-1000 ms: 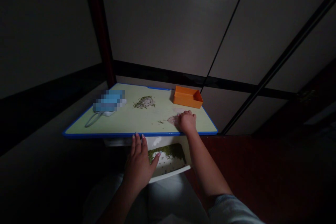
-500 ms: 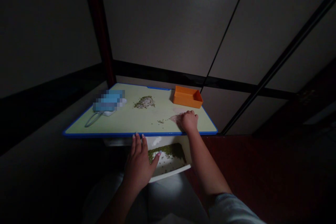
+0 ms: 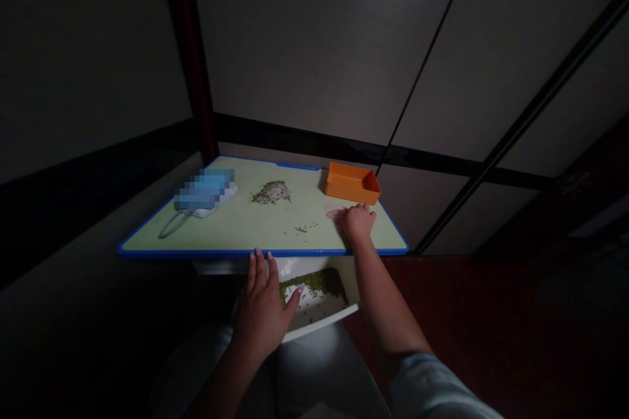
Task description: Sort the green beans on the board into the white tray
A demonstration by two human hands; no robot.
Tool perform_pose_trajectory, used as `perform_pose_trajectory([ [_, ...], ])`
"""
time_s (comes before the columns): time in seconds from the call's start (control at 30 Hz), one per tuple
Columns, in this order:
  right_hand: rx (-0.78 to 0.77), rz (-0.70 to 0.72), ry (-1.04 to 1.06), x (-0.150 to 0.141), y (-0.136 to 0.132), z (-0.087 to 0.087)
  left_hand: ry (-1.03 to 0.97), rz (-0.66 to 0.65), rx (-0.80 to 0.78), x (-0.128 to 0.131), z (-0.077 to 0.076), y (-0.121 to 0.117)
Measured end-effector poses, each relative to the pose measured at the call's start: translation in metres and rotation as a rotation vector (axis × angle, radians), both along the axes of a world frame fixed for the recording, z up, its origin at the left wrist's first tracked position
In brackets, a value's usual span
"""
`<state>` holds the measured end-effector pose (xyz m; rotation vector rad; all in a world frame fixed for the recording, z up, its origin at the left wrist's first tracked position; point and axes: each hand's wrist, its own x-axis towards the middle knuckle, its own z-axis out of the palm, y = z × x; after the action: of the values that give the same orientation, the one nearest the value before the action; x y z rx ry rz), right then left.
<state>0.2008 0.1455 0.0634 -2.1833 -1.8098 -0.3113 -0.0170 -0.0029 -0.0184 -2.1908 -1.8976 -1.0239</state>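
Note:
My right hand is closed on the right part of the pale table top. A thin, pinkish, see-through piece sticks out on its left side; the fingers hide the rest. Left of it lie a few scattered small green beans. Farther back is a pile of greenish and whitish grains. My left hand is open, its fingertips at the table's blue front edge and its thumb spread over the white drawer. Green beans lie inside that drawer, mostly along its far side.
An orange open box stands at the back right of the table, just beyond my right hand. A blurred blue item with a grey loop lies at the left. Cabinet panels rise behind the table.
My right hand has shifted slightly to the right, and the pinkish piece moved with it, showing less on the left. My left hand stays at the edge.

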Motion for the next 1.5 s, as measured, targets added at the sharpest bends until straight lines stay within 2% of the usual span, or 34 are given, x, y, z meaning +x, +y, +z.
perform_pose_trajectory([
  [0.17,0.074,-0.005,0.008,-0.001,-0.002,0.005,-0.005,0.001,0.011,0.0,0.0,-0.001],
  [0.37,-0.004,0.167,0.019,-0.006,-0.01,0.006,0.008,0.002,0.016,0.0,0.001,-0.003],
  [0.47,-0.013,0.207,-0.004,-0.009,-0.011,0.005,0.012,0.002,0.02,0.0,0.001,-0.003],
  [0.9,-0.069,0.146,-0.047,-0.015,0.0,0.007,-0.003,-0.004,0.036,0.0,-0.001,-0.003],
  [1.23,0.0,0.386,-0.137,-0.049,0.011,0.006,-0.002,-0.005,0.04,-0.001,-0.001,-0.002],
  [1.5,-0.017,0.568,-0.223,-0.048,0.007,0.007,-0.013,-0.003,0.023,-0.001,0.0,-0.003],
])
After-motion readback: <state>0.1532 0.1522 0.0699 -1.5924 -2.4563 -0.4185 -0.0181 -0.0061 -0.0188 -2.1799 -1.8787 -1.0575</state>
